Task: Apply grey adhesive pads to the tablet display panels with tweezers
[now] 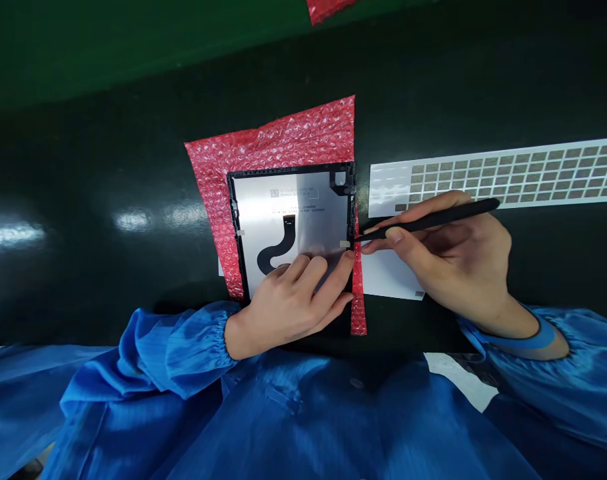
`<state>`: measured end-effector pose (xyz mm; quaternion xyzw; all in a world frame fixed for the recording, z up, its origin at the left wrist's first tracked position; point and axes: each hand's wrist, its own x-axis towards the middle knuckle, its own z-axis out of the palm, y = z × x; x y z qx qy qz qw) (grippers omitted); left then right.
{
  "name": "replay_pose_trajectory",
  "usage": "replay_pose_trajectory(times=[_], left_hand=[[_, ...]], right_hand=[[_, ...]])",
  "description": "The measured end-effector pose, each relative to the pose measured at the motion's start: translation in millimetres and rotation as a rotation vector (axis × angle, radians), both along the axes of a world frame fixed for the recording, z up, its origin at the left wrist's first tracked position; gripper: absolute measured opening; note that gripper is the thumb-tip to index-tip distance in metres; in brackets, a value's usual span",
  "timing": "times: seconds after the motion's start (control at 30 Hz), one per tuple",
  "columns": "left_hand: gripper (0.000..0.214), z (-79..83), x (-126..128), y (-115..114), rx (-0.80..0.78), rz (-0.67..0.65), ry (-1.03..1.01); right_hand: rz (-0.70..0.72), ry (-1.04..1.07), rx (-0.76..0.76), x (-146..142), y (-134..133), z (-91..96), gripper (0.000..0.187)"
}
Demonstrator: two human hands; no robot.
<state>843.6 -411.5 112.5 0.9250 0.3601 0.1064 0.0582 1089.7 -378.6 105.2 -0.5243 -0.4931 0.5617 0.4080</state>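
Observation:
A display panel (303,207) lies back side up on a sheet of red bubble wrap (273,143), its silver back showing a black flex cable (278,247). My left hand (293,300) rests flat on the panel's near part, fingers spread, index fingertip close to the right edge. My right hand (448,257) is closed on black tweezers (428,220). Their tip meets a small grey sticker (345,244) at the panel's right edge.
A long white backing sheet (508,177) with rows of several small grey stickers lies to the right of the panel. Another white sheet (388,273) lies under my right hand. The bench is dark and glossy. Blue sleeves fill the near edge.

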Motion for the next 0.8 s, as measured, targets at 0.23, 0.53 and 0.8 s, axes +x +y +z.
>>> replay_pose_trajectory(times=[0.23,0.53,0.8], left_hand=[[0.05,0.1,-0.1,0.3,-0.011,-0.002,0.002],[0.051,-0.2,-0.6,0.4,-0.022,-0.001,-0.002],[0.053,0.7,1.9,0.8,-0.009,0.008,0.036]], right_hand=[[0.011,-0.016,0.058,1.1,0.5,-2.6,0.015],[0.055,-0.09,0.095,3.5,4.4,0.5,0.017],[0.033,-0.077,0.058,5.6,3.3,-1.7,0.021]])
